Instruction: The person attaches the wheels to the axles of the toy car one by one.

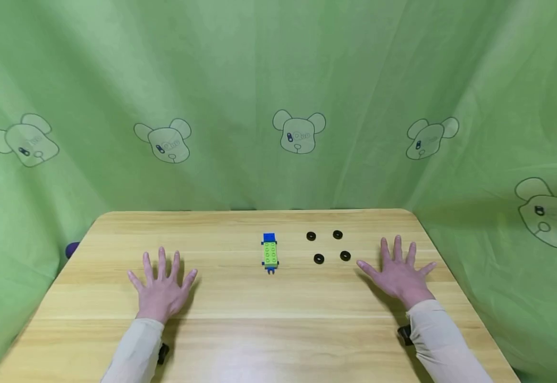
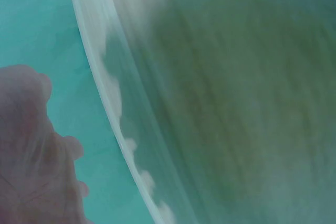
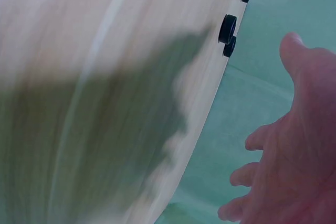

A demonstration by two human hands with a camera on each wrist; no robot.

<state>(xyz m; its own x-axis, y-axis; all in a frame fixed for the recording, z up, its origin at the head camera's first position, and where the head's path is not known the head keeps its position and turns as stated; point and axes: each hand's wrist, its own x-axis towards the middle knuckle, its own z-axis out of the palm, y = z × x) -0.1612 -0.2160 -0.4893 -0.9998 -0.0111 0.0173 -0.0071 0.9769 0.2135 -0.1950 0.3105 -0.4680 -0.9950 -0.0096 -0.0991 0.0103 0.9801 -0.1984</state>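
Both hands are spread with straight fingers over the wooden table, and neither holds anything. My left hand (image 1: 160,291) is on the left side; its palm (image 2: 31,156) shows in the left wrist view. My right hand (image 1: 401,275) is on the right, its thumb pointing toward the black rings. Between the hands lies a toy car base (image 1: 270,254) of green and blue studded bricks, with small blue pegs at its sides. Several black rings like toy tyres lie to its right, among them a near one (image 1: 345,256) closest to my right thumb and a far one (image 1: 311,236).
The light wooden table (image 1: 240,298) has rounded far corners. Green curtains (image 1: 240,64) with mouse-head drawings hang behind it and on both sides. A purple object (image 1: 72,249) shows past the table's left edge. Dark devices sit under both wrists, such as the right one (image 1: 405,335).
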